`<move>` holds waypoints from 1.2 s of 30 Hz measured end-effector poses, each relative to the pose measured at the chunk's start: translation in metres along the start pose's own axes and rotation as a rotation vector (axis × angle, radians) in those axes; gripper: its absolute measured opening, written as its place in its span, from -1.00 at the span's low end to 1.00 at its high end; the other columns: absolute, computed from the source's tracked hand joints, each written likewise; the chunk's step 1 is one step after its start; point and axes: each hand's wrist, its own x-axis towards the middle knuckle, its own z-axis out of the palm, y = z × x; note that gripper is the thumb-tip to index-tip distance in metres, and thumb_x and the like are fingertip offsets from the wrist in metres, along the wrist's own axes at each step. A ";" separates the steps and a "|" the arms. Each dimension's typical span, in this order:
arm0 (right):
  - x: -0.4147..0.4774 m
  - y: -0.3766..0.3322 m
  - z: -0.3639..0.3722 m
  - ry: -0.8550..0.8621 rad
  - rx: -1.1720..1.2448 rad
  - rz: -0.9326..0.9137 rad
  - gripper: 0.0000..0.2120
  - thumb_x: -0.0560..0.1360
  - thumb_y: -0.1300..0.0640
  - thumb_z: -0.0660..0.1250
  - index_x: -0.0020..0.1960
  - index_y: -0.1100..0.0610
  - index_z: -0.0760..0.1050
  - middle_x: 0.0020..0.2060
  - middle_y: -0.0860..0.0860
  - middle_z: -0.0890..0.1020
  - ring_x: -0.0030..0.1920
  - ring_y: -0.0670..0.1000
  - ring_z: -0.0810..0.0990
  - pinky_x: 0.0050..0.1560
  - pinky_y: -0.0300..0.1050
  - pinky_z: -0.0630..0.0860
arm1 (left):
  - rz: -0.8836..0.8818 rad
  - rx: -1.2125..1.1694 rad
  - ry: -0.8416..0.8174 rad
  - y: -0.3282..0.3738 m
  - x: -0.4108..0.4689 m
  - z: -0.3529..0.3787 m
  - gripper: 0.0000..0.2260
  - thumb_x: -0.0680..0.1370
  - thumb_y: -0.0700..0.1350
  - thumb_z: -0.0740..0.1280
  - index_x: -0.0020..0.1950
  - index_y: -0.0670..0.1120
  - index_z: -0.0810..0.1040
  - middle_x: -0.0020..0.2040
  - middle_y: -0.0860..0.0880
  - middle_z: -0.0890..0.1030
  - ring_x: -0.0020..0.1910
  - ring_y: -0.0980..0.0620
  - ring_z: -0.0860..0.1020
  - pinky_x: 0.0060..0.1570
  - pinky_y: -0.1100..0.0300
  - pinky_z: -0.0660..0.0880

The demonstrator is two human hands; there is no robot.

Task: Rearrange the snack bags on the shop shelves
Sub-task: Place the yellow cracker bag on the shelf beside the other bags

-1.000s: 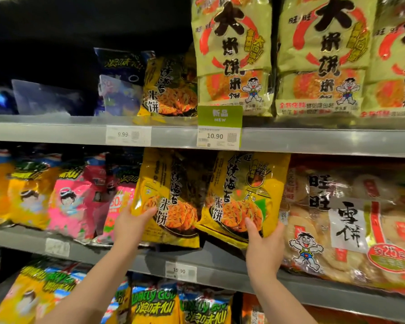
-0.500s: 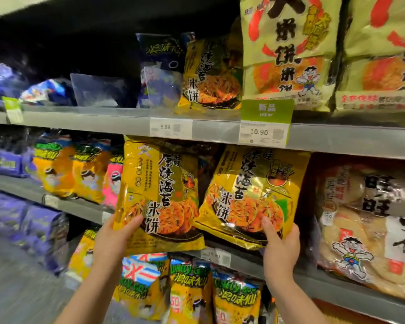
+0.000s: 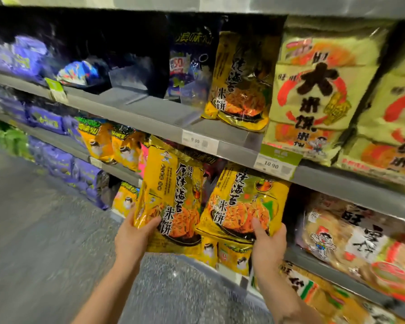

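Though aslant, 米饼 bags (image 3: 173,195) (image 3: 241,206) (tags (image 3: 198,141) (image 3: 271,164) 9.99; 10.90)

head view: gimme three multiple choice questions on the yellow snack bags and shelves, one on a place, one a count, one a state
1. Where is the 9.99 price tag?
A) on the shelf edge above the left yellow bag
B) on the floor
C) stuck on a purple bag

2. How many yellow bags do the hands hold?
A) one
B) two
C) four

3. The left hand is:
A) hanging idle
B) flat on a shelf
C) gripping a bag's lower corner

Answers:
1 A, the tag sits on the grey edge just over that bag.
2 B, the left hand holds one and the right hand holds the right yellow bag.
3 C, its thumb lies across the bag's front.
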 end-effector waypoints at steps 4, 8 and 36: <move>-0.032 -0.041 -0.009 -0.078 -0.143 0.068 -0.57 0.49 0.04 0.36 0.25 0.25 0.38 -0.17 0.02 0.53 -0.15 0.10 0.52 -0.22 -0.07 0.32 | -0.066 0.134 0.038 0.026 -0.027 -0.032 -0.46 0.23 0.13 0.47 0.14 -0.09 0.57 -0.06 -0.15 0.65 -0.06 -0.16 0.59 -0.11 0.03 0.44; -0.067 -0.074 -0.019 -0.188 -0.200 0.158 -0.41 0.47 -0.01 0.37 0.39 0.26 0.30 0.15 0.13 0.55 0.19 0.20 0.48 0.13 0.01 0.38 | -0.128 0.213 0.062 0.046 -0.060 -0.070 -0.62 0.26 0.17 0.44 -0.05 -0.01 0.52 -0.17 -0.13 0.62 -0.11 -0.19 0.58 -0.09 -0.02 0.49; -0.090 -0.240 0.043 -0.144 0.102 -0.131 -0.75 0.50 0.09 0.35 0.15 0.02 0.42 -0.07 -0.06 0.57 -0.04 0.04 0.54 -0.03 -0.10 0.36 | 0.041 -0.115 0.266 0.167 -0.032 -0.153 -0.64 0.26 0.11 0.46 -0.06 -0.03 0.56 -0.19 -0.10 0.64 -0.13 -0.13 0.58 -0.11 0.01 0.44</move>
